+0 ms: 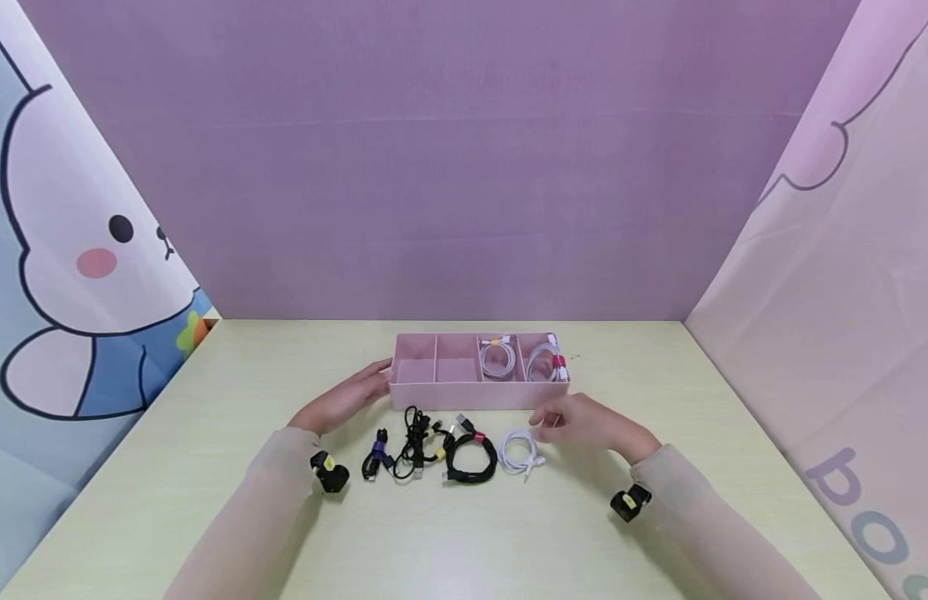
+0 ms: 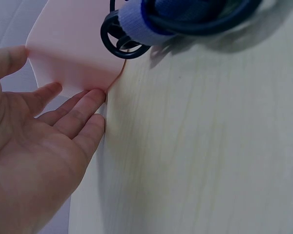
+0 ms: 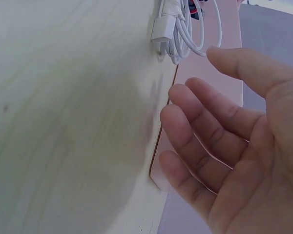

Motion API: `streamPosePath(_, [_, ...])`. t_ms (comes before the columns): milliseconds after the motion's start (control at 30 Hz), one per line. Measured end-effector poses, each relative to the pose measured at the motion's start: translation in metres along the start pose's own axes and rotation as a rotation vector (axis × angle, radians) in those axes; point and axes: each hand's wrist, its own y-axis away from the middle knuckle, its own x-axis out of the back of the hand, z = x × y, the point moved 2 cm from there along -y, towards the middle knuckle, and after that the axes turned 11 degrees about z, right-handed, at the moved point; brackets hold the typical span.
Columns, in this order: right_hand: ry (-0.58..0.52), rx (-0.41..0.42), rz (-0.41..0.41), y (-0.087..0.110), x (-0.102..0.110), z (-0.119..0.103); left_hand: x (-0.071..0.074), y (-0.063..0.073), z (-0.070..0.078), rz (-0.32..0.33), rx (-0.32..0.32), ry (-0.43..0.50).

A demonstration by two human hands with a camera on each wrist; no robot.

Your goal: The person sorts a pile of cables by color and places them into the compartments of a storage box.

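A pink box with several compartments stands on the table. My left hand touches its left end with extended fingers, as the left wrist view confirms. Its two right compartments each contain a coiled white cable, one with a yellow tie and one with a red tie. In front of the box, my right hand hovers beside a loose coiled white cable. Those fingers are loosely bent with nothing between them; in the right wrist view the white cable lies just beyond the fingertips.
Left of the loose white cable lie a black cable with a red tie, a tangled black cable with yellow ties and a small black bundle with a purple tie. A purple backdrop rises behind the table.
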Motion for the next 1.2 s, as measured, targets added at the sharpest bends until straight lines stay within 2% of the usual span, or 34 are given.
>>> streamPosePath(367, [-0.033, 0.004, -0.051, 0.0, -0.007, 0.002, -0.001, 0.001, 0.002, -0.007, 0.001, -0.02])
streamPosePath(533, [-0.018, 0.007, -0.049, 0.0, -0.008, -0.001, 0.0, 0.001, 0.002, -0.003, 0.003, -0.034])
streamPosePath(767, [-0.02, 0.009, -0.064, -0.002, -0.009, -0.001, -0.001, 0.001, 0.002, -0.006, -0.003, -0.015])
streamPosePath(1200, [-0.064, -0.027, -0.092, -0.006, -0.016, 0.004, -0.001, -0.002, -0.001, 0.01, 0.015, -0.011])
